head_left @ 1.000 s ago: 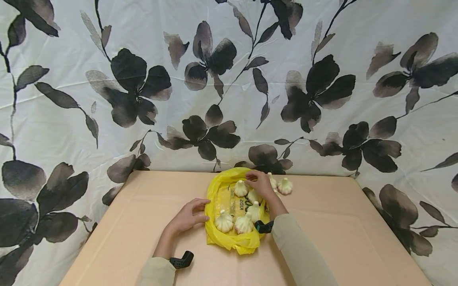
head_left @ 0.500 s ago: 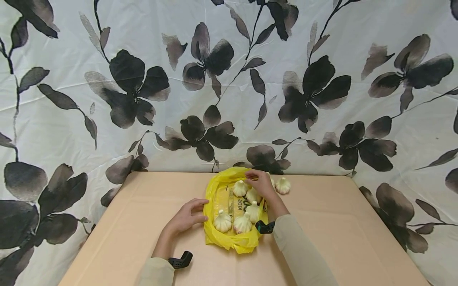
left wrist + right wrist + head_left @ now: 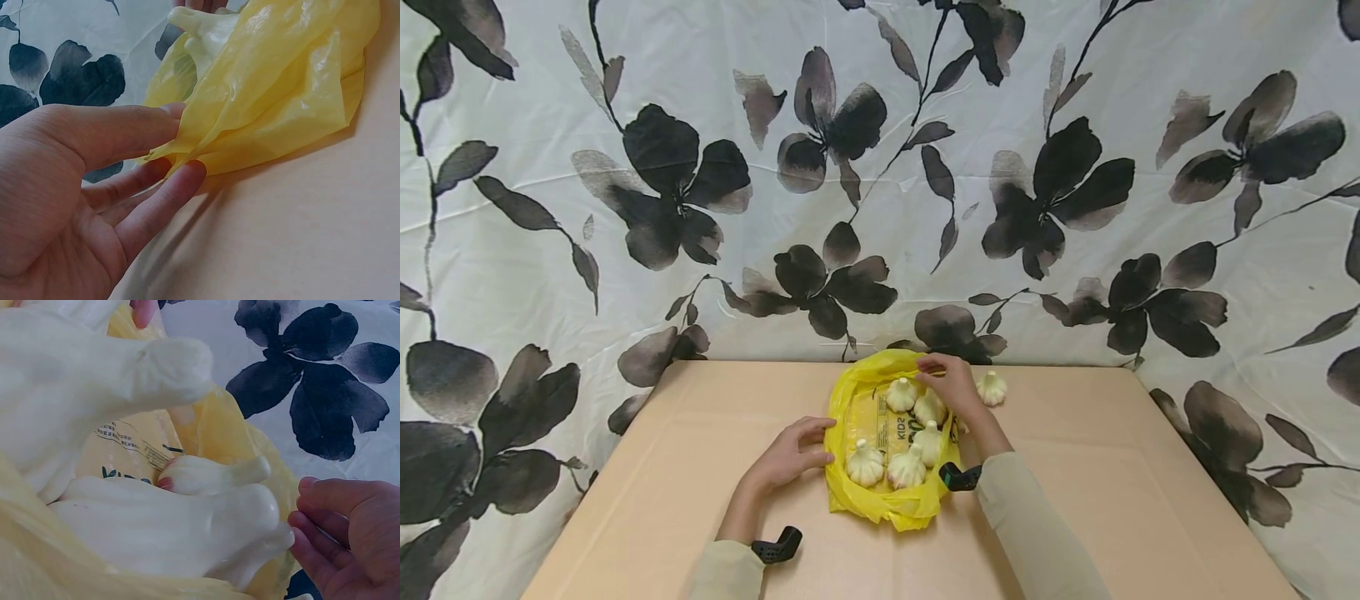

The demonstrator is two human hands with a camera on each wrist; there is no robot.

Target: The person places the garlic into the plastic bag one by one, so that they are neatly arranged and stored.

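A yellow plastic bag (image 3: 887, 510) lies spread on the table with its mouth wide, and several garlic bulbs (image 3: 865, 464) sit inside it. My left hand (image 3: 790, 454) pinches the bag's left rim; in the left wrist view the thin plastic (image 3: 262, 119) runs between thumb and fingers. At the far right rim, my right hand (image 3: 953, 385) pinches the bag's edge, with its fingertips close together in the right wrist view, just beyond long pale garlic stems (image 3: 244, 509). One garlic bulb (image 3: 992, 388) stands outside the bag, just right of the right hand.
The tan table (image 3: 1112, 500) ends at the back against a white cloth (image 3: 925, 225) printed with dark flowers. Black wrist devices sit on both wrists, the right one (image 3: 960, 477) close to the bag's right side.
My right hand has shifted slightly to the right with the rim, and now covers a garlic bulb that showed behind it. The left hand stays on the bag; the head view drifts slightly.
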